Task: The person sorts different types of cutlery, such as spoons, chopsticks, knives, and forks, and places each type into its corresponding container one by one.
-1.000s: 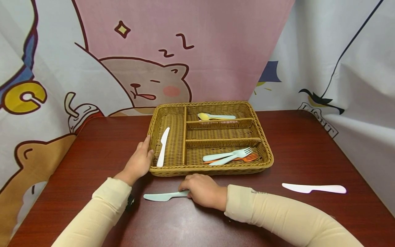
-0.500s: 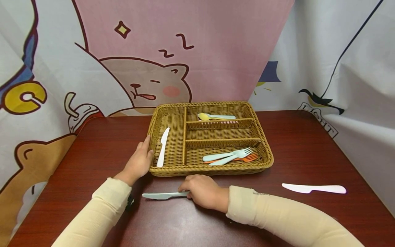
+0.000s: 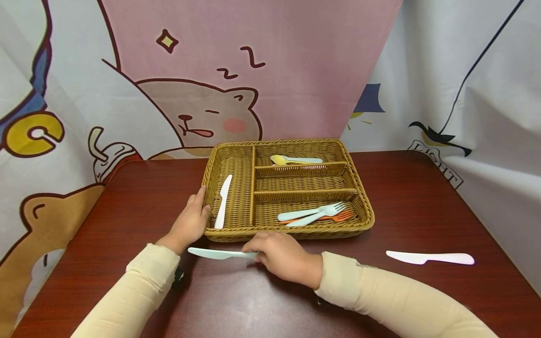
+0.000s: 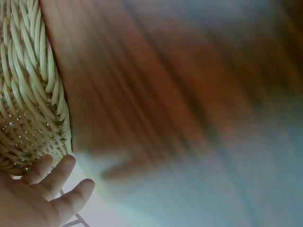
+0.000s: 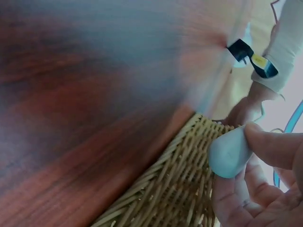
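Observation:
My right hand (image 3: pixel 284 256) pinches the handle of a pale mint table knife (image 3: pixel 211 253) between thumb and fingers, just in front of a wicker cutlery basket (image 3: pixel 291 232). The knife's blade points left. In the right wrist view the rounded handle end (image 5: pixel 230 153) sticks out of the grip. With fingers fairly straight, my left hand (image 3: pixel 190 220) rests against the basket's left side. The left wrist view shows its fingers (image 4: pixel 59 177) spread beside the woven wall. A white knife (image 3: pixel 223 202) lies in the basket's left compartment.
Mint and orange forks (image 3: pixel 313 214) lie in the front right compartment, and yellow and mint spoons (image 3: pixel 296 160) in the back one. Another white knife (image 3: pixel 431 257) lies on the table (image 3: pixel 422 300) at the right. A printed curtain (image 3: pixel 313 70) hangs behind.
My right hand has lifted the mint knife off the table and brought it slightly toward the basket, its blade shifting left. My left hand stays at the basket's side.

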### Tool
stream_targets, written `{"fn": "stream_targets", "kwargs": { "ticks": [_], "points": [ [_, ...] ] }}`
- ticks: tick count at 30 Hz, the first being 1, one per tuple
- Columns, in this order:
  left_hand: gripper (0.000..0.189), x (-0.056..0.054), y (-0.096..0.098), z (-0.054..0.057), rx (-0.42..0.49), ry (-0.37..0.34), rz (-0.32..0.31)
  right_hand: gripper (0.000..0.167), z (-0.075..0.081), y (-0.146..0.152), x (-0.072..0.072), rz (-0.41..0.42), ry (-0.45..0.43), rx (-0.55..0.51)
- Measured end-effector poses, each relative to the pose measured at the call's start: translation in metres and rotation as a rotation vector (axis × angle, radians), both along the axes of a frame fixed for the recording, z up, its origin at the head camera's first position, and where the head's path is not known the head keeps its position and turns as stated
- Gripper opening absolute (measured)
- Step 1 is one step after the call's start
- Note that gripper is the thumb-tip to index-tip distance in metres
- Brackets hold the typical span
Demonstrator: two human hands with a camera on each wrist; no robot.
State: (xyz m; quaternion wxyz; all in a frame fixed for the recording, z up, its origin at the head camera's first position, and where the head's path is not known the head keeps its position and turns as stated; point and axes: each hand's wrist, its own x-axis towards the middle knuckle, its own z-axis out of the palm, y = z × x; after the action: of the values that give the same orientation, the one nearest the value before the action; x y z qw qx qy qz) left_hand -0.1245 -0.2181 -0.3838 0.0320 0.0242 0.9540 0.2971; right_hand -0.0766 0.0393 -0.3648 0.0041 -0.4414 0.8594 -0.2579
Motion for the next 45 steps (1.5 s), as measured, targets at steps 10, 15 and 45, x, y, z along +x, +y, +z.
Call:
{"fn": "stream_targets", "kwargs": {
  "ticks": [10, 15, 45],
  "points": [
    [0.06, -0.001, 0.0, 0.0, 0.023, 0.023, -0.002, 0.027, 0.014, -0.001, -0.006, -0.076, -0.096, -0.068],
    [0.059, -0.001, 0.0, -0.001, 0.027, 0.049, -0.023, 0.026, 0.018, -0.003, -0.01, -0.139, -0.158, -0.129],
    [0.06, -0.001, -0.001, -0.002, 0.003, -0.004, -0.002, 0.028, 0.035, -0.035, -0.042, -0.368, -0.64, -0.535]
  ]
}}
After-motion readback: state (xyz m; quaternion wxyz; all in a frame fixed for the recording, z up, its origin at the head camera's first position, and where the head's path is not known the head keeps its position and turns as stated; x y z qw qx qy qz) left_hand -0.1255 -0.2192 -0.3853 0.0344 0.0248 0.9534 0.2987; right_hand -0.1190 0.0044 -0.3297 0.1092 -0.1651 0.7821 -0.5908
